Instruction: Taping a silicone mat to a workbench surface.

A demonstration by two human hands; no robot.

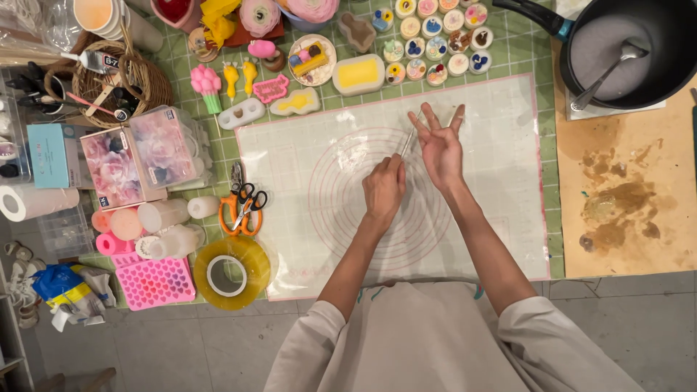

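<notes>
My left hand (383, 190) is closed over the white silicone mat (501, 218) and pinches the lower end of a thin clear stick (407, 141). The stick slants up and to the right. My right hand (438, 145) sits just right of it with the fingers spread; its thumb and forefinger meet the stick's upper end. Both hands hover above the mat's printed pink circles, near its top middle.
A black pot (675, 65) with a spoon (606, 72) stands at the top right above a stained brown board (624, 203). Small round moulds (435, 43) and a yellow block (359, 74) line the top. Orange scissors (243, 207), a tape roll (231, 274), a pink mould tray (156, 282) and boxes lie left.
</notes>
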